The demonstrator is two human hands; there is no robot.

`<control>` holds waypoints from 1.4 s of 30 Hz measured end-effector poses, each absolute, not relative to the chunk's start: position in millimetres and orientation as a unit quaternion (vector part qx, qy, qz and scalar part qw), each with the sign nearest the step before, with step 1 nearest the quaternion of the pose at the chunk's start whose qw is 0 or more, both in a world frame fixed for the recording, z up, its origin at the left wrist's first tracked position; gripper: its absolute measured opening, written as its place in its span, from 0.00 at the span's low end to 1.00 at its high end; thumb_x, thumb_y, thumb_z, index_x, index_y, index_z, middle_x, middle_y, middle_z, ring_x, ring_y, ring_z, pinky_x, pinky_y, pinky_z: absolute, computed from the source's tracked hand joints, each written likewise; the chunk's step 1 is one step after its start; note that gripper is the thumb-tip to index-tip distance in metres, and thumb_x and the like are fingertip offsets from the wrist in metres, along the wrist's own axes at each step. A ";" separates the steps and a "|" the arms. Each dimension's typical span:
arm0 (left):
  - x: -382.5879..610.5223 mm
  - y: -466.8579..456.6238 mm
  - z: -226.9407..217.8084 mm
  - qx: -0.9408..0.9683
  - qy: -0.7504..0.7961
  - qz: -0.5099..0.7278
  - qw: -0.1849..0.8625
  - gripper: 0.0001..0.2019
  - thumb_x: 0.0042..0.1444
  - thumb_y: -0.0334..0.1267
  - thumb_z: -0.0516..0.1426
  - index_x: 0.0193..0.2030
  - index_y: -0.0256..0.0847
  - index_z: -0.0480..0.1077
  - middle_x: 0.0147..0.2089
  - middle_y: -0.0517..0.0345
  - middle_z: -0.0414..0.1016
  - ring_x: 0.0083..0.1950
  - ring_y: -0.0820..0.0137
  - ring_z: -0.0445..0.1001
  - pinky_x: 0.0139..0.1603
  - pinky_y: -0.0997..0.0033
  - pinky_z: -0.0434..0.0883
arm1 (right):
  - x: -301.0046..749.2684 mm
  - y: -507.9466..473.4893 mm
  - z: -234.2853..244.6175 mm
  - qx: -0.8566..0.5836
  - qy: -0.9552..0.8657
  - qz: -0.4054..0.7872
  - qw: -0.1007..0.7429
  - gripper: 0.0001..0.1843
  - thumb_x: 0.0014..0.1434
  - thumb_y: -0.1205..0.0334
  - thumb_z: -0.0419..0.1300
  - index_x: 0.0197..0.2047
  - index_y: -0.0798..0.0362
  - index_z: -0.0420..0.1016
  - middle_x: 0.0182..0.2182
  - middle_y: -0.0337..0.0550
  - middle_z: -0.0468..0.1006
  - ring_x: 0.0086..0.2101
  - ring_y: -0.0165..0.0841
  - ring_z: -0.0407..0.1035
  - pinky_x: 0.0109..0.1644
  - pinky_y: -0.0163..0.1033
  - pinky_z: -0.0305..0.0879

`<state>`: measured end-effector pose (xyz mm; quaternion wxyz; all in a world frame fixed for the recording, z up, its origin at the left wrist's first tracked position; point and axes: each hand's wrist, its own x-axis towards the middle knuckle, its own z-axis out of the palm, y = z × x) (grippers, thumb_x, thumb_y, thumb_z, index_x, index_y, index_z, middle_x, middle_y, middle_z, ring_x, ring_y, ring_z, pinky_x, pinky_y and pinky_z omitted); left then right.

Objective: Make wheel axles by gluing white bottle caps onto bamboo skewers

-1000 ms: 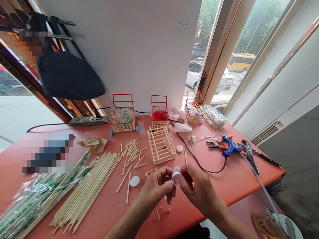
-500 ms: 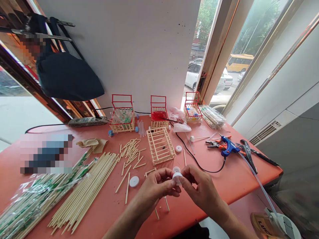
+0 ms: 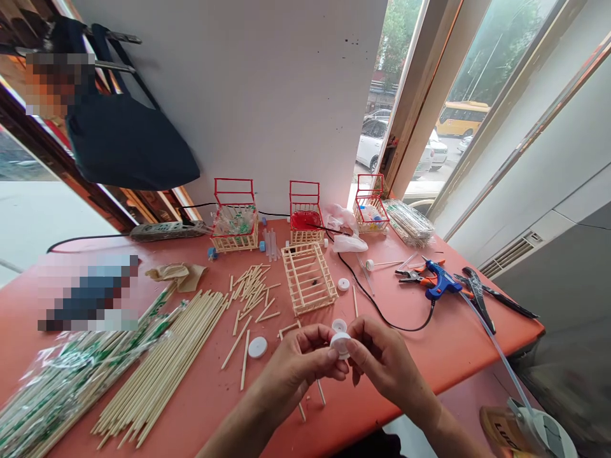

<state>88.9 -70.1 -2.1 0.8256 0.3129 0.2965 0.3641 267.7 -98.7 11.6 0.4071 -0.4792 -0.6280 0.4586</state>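
My left hand (image 3: 298, 366) and my right hand (image 3: 382, 362) meet above the near edge of the red table (image 3: 453, 343). Both pinch one small white plastic cap (image 3: 340, 343) between thumb and fingertips. Another white cap (image 3: 338, 325) lies on the table just behind them, and a larger white cap (image 3: 258, 346) lies to the left. An unpainted wooden stick frame (image 3: 309, 278) rests flat beyond my hands, with short cut sticks (image 3: 252, 292) beside it.
Long bamboo skewers (image 3: 162, 369) and a plastic-wrapped bundle (image 3: 62, 381) fill the left. Three red-topped stick baskets (image 3: 305, 213) stand at the back wall. A blue glue gun (image 3: 442, 283), pliers (image 3: 413, 275) and cutters (image 3: 477, 289) lie at right, its black cord (image 3: 377, 305) crossing the table.
Both hands have stayed together on the small white cap, shifting slightly nearer and turning it between the fingers. Nothing on the table has moved.
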 end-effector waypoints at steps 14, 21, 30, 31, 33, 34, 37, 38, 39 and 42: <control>95.6 -68.7 1.9 0.460 0.400 0.381 0.695 0.09 0.44 0.33 0.68 0.31 0.37 0.73 0.29 0.58 0.77 0.33 0.67 0.77 0.32 0.68 0.79 | 271.6 -98.1 -11.4 -0.467 -0.758 0.199 0.409 0.08 0.72 0.63 0.55 0.38 0.50 0.70 0.29 0.37 0.78 0.28 0.29 0.71 0.34 0.32 0.66; 99.0 -74.8 -4.6 0.547 0.430 0.432 0.574 0.04 0.48 0.28 0.57 0.31 0.40 0.72 0.29 0.61 0.72 0.28 0.70 0.73 0.25 0.71 0.77 | 264.6 -101.6 -16.3 -0.468 -0.771 0.115 0.416 0.05 0.71 0.68 0.54 0.42 0.50 0.69 0.31 0.38 0.78 0.29 0.31 0.74 0.34 0.33 0.67; 100.3 -80.9 -1.0 0.554 0.419 0.453 0.559 0.01 0.53 0.32 0.61 0.32 0.41 0.72 0.30 0.60 0.75 0.27 0.70 0.76 0.28 0.72 0.77 | 255.0 -103.4 -8.4 -0.480 -0.754 0.093 0.439 0.08 0.67 0.73 0.53 0.42 0.49 0.67 0.27 0.35 0.75 0.24 0.29 0.69 0.29 0.32 0.67; 100.6 -80.6 -0.5 0.546 0.421 0.456 0.563 0.02 0.53 0.33 0.62 0.32 0.41 0.72 0.30 0.60 0.75 0.27 0.70 0.76 0.29 0.72 0.77 | 254.4 -103.4 -8.3 -0.484 -0.751 0.095 0.439 0.08 0.68 0.72 0.54 0.42 0.49 0.66 0.27 0.35 0.75 0.24 0.29 0.69 0.29 0.32 0.66; 101.2 -79.6 0.8 0.529 0.422 0.458 0.577 0.05 0.53 0.36 0.64 0.31 0.41 0.73 0.29 0.59 0.76 0.27 0.69 0.77 0.29 0.72 0.76 | 253.6 -103.1 -9.6 -0.491 -0.747 0.101 0.437 0.06 0.69 0.70 0.54 0.42 0.49 0.67 0.27 0.36 0.77 0.25 0.29 0.71 0.29 0.32 0.67; 101.3 -79.1 1.5 0.521 0.421 0.457 0.585 0.06 0.53 0.37 0.65 0.31 0.40 0.72 0.29 0.59 0.77 0.27 0.69 0.77 0.30 0.72 0.76 | 253.4 -102.8 -10.9 -0.493 -0.746 0.104 0.436 0.06 0.70 0.69 0.54 0.42 0.49 0.68 0.28 0.37 0.77 0.25 0.30 0.72 0.30 0.32 0.68; 101.1 -77.8 2.6 0.506 0.420 0.453 0.602 0.08 0.53 0.39 0.67 0.31 0.40 0.72 0.29 0.58 0.78 0.28 0.68 0.78 0.30 0.72 0.75 | 253.0 -102.1 -15.4 -0.498 -0.743 0.103 0.434 0.06 0.71 0.69 0.53 0.44 0.49 0.68 0.29 0.38 0.78 0.26 0.31 0.73 0.30 0.32 0.68; 100.9 -77.6 2.7 0.502 0.416 0.454 0.607 0.09 0.52 0.39 0.67 0.31 0.40 0.72 0.28 0.58 0.77 0.28 0.69 0.78 0.31 0.72 0.75 | 252.7 -102.1 -16.5 -0.498 -0.743 0.099 0.436 0.06 0.71 0.69 0.53 0.44 0.49 0.68 0.29 0.37 0.77 0.26 0.31 0.73 0.30 0.32 0.67; 100.5 -77.5 2.7 0.498 0.410 0.456 0.614 0.09 0.52 0.39 0.68 0.31 0.40 0.72 0.28 0.59 0.77 0.28 0.69 0.77 0.31 0.72 0.74 | 252.4 -102.2 -17.3 -0.497 -0.743 0.097 0.438 0.06 0.71 0.69 0.53 0.44 0.49 0.68 0.29 0.37 0.77 0.26 0.31 0.73 0.30 0.32 0.67; 99.3 -77.3 2.6 0.483 0.383 0.463 0.638 0.10 0.50 0.39 0.69 0.30 0.39 0.73 0.29 0.59 0.75 0.28 0.69 0.77 0.32 0.71 0.75 | 251.3 -103.5 -17.1 -0.491 -0.743 0.095 0.445 0.08 0.71 0.71 0.52 0.44 0.48 0.67 0.28 0.36 0.75 0.26 0.30 0.72 0.31 0.32 0.67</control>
